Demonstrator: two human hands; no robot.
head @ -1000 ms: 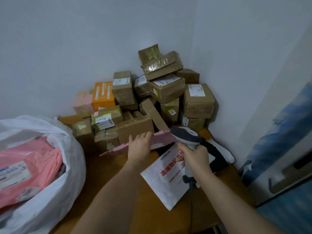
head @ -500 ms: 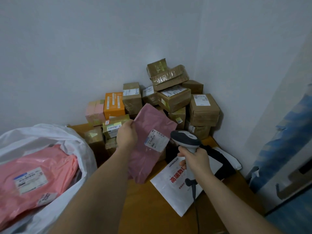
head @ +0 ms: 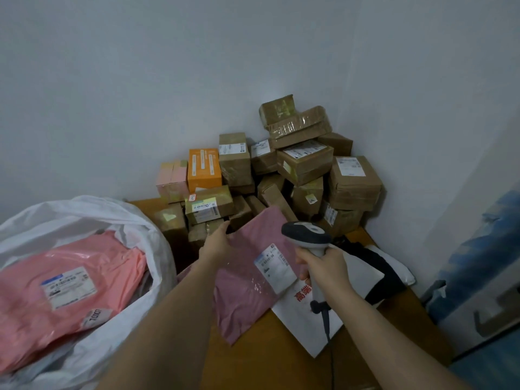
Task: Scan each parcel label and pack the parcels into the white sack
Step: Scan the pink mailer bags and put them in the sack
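Now scanner point(head: 305, 235) beside pink parcel point(head: 247, 280)

Hidden and unreadable parts

The label point(head: 275, 268) print is too small to be read; the white sack point(head: 118, 319) is cut off at the left edge.

Your left hand point(head: 218, 244) grips the crinkled pink plastic mailer point(head: 247, 280); your right hand point(head: 323, 270) holds the grey handheld scanner point(head: 306, 235) beside its white label point(head: 274, 267).

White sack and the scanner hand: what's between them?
In the head view, the left hand holding the pink mailer, label up, lies between white sack and right hand.
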